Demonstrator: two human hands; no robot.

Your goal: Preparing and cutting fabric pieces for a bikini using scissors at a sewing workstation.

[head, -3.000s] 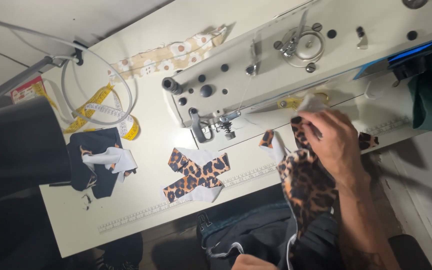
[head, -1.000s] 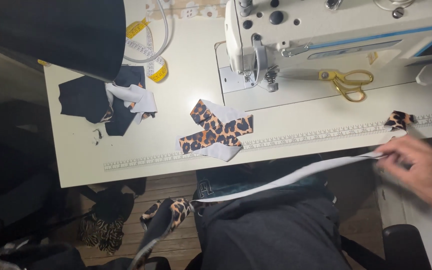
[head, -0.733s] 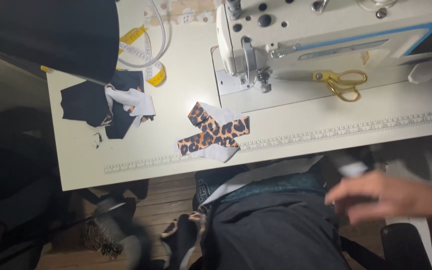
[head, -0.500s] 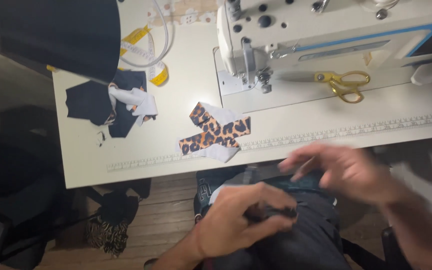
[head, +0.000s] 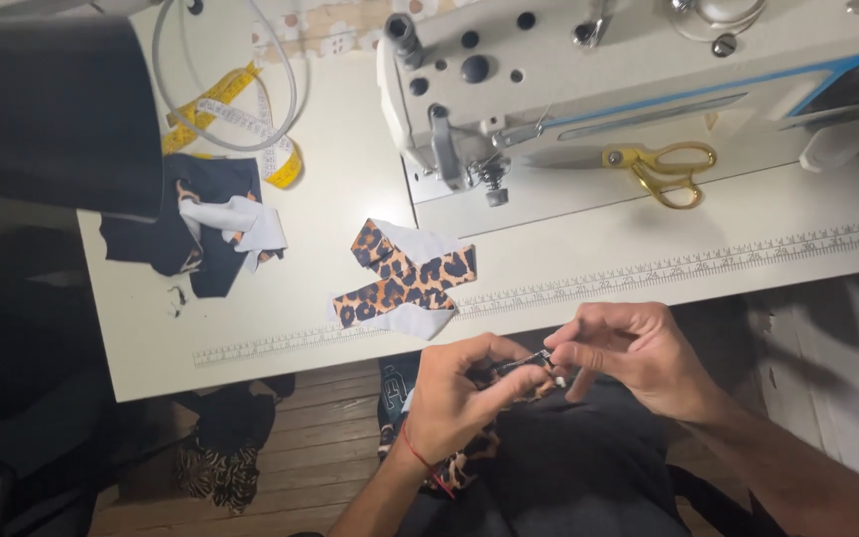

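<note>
Nearest, over the person's lap and just off the near edge of the surface [head: 280, 348], the two hands meet. The left hand [head: 454, 398] and the right hand [head: 638, 353] are both pinched on a small piece of leopard-print fabric [head: 524, 373], fingertips nearly touching; more of that print hangs below the left wrist, which wears a red string. How the piece is folded is too small to tell.

On the surface just beyond the hands, by the printed ruler strip [head: 589, 286] along the near edge, lie crossed leopard-print strips [head: 405, 283] with white backing showing. Toward the left edge sits a pile of dark fabric scraps [head: 191, 234] with white pieces on top. Farther back, a yellow measuring tape [head: 251, 134] curls near a white cable. At the far right stands the white sewing machine [head: 589, 89], with gold-handled scissors [head: 663, 169] lying on its bed.
</note>
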